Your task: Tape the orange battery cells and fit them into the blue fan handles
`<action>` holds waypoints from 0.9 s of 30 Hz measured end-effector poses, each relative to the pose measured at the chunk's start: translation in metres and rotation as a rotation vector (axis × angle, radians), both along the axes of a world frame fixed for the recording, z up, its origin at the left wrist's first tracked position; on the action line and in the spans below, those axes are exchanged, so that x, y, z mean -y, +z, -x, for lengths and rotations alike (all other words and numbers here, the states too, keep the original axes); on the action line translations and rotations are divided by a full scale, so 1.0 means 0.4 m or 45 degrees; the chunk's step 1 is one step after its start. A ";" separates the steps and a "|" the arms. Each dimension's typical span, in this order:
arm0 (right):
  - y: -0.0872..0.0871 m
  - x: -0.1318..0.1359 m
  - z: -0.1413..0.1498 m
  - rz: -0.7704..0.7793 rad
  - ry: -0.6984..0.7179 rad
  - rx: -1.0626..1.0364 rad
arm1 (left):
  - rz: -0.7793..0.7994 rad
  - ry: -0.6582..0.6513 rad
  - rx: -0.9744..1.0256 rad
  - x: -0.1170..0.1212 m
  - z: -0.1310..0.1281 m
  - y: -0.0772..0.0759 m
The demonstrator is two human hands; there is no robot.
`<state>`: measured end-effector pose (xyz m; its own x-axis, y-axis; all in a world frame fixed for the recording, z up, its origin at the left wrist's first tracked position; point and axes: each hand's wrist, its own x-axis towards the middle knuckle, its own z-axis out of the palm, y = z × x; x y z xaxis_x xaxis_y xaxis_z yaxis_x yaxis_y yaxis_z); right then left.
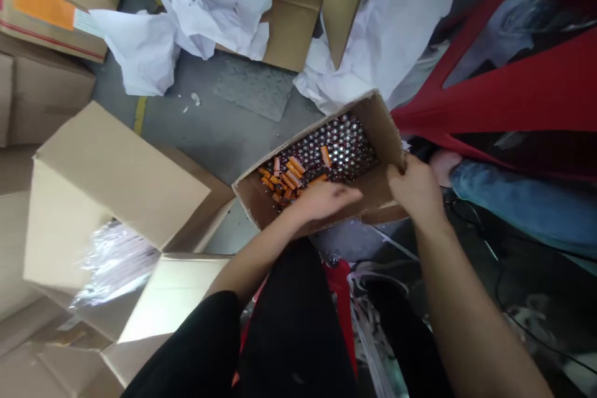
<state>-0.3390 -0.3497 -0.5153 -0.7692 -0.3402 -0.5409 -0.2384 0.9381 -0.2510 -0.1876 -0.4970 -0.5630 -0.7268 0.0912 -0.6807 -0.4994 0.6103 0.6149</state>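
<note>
A cardboard box (317,224) stands in front of me, tilted. Inside it, dark cylinders with silver tops (342,143), which look like battery cells, stand upright in tight rows. Several loose orange cylinders (291,174) lie on top of them at the left end. My left hand (329,200) reaches over the near wall into the box, close to the orange pieces. Its fingers stretch to the right, slightly blurred, and I see nothing in them. At the right end, my right hand (415,186) is closed on the box's top edge, thumb on the inside.
To the left stands an open carton (116,174) with plastic-wrapped contents. Crumpled white paper (214,0) and more cartons lie ahead. A red plastic chair or stool (504,87) and another person's foot and jeans-clad leg (513,199) are at the right. Cables and straps lie below.
</note>
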 end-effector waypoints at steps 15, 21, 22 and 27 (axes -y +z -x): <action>-0.296 0.238 -0.166 -0.014 0.446 0.334 | 0.754 -0.007 0.236 0.114 -0.094 -0.163; -0.268 0.178 -0.246 -0.085 0.872 0.491 | 0.655 -0.277 0.279 0.125 -0.093 -0.156; -0.270 0.178 -0.261 -0.109 0.913 0.498 | 0.641 -0.323 0.297 0.131 -0.093 -0.155; -0.290 0.182 -0.280 -0.094 0.986 0.512 | 0.503 -0.540 0.333 0.192 -0.081 -0.152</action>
<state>-0.2271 -0.4225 -0.6313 -0.0826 -0.6415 -0.7627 -0.7216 0.5664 -0.3982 -0.1551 -0.5737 -0.6237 -0.4882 0.0400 -0.8718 -0.2677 0.9439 0.1933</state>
